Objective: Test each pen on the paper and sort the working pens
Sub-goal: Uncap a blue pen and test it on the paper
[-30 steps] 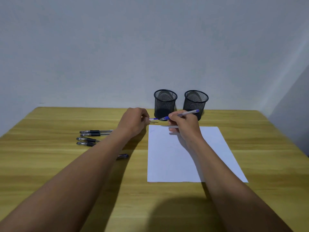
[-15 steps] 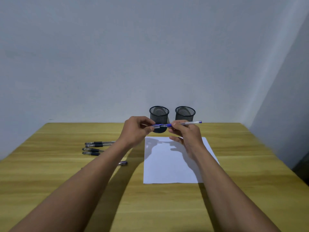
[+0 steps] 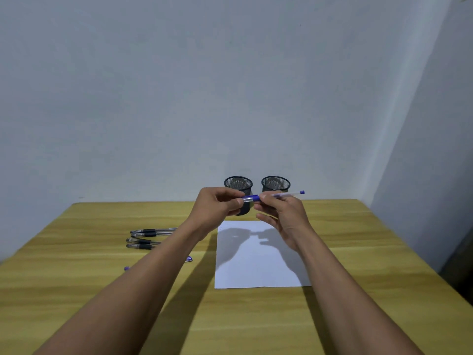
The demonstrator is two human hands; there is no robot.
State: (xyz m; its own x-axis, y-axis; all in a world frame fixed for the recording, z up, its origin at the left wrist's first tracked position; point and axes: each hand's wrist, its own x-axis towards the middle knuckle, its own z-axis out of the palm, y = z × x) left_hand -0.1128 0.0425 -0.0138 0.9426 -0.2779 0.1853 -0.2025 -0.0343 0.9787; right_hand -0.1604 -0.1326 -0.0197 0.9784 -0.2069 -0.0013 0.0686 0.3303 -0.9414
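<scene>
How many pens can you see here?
6. One blue pen held aloft; four black pens left of the paper; a second blue pen partly under the left forearm, which might hide more.

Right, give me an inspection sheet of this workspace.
Surface: wooden table.
Job's things: paper flat; blue pen raised off the table; black pens lying left of the paper; second blue pen partly under the left arm; left cup and right cup behind.
Clutter: nothing seen.
Hands: left hand and right hand both pinch the blue pen.
Cables: nothing seen.
Surroundings: plain wall.
</scene>
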